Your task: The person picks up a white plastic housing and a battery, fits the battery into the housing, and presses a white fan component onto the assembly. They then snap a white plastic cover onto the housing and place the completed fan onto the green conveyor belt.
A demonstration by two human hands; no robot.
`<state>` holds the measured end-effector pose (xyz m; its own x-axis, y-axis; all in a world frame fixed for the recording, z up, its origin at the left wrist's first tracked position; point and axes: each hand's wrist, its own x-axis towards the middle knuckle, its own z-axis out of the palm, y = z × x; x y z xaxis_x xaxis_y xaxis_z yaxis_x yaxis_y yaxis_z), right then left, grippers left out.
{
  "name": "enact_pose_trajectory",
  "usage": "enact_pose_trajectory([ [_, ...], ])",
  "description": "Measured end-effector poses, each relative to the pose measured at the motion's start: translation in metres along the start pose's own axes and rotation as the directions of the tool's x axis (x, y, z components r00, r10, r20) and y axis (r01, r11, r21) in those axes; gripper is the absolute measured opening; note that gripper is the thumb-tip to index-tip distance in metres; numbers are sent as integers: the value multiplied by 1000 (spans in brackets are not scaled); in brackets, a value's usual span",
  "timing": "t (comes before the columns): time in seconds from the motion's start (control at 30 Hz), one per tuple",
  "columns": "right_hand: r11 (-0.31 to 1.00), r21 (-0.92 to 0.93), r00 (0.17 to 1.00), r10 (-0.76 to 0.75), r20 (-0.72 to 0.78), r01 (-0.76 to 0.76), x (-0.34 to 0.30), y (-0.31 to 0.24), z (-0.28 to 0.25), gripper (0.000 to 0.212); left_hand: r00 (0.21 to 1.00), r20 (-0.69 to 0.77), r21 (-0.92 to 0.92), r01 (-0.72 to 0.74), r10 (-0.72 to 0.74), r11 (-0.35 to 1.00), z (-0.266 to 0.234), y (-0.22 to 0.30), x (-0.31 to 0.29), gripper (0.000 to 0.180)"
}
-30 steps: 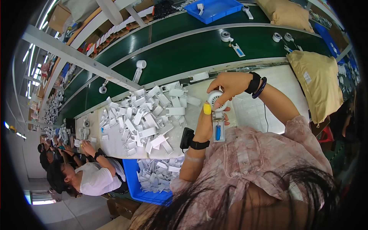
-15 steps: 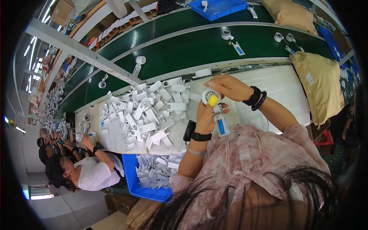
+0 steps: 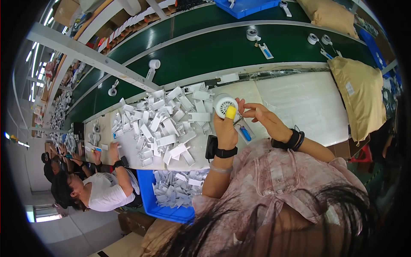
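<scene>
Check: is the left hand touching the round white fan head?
Touching. The head view shows the left hand gripping the fan head, its yellow-covered thumb across the vented face.

One wide fisheye view looks down from head height, near and above the hands (image 3: pixel 225 132), facing the surface (image 3: pixel 299 100) beneath them and the green belt (image 3: pixel 205 53) beyond.

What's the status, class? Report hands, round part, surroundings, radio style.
Left hand gripping white round slotted part. Right hand open beside it, contact unclear. Loose white parts heaped to the left.
</scene>
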<state>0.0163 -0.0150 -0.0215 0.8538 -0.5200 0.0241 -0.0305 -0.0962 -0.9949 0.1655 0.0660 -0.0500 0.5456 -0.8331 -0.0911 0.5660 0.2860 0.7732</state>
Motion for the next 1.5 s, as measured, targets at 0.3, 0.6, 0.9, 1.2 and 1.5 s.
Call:
enact_pose_trajectory([
  [0.3,952,-242,981,-192,16,190,-2,23,17,56,990,-120,40,-75,79,996,3,-7,2,41],
  [0.6,945,-295,968,-195,-159,142,68,47,-19,31,959,-283,-140,-69,27,988,-34,-7,25,36],
  [0.9,539,-838,969,-241,-58,84,188,151,-55,34,938,-345,-72,-63,34,995,-64,-4,46,43],
  [1.2,266,-905,899,-379,218,332,199,169,-45,30,918,-390,-16,-86,73,996,-81,-1,68,51],
  [1.5,286,-909,934,-277,224,303,149,141,-10,28,919,-384,-34,-110,89,993,-84,-1,66,53],
])
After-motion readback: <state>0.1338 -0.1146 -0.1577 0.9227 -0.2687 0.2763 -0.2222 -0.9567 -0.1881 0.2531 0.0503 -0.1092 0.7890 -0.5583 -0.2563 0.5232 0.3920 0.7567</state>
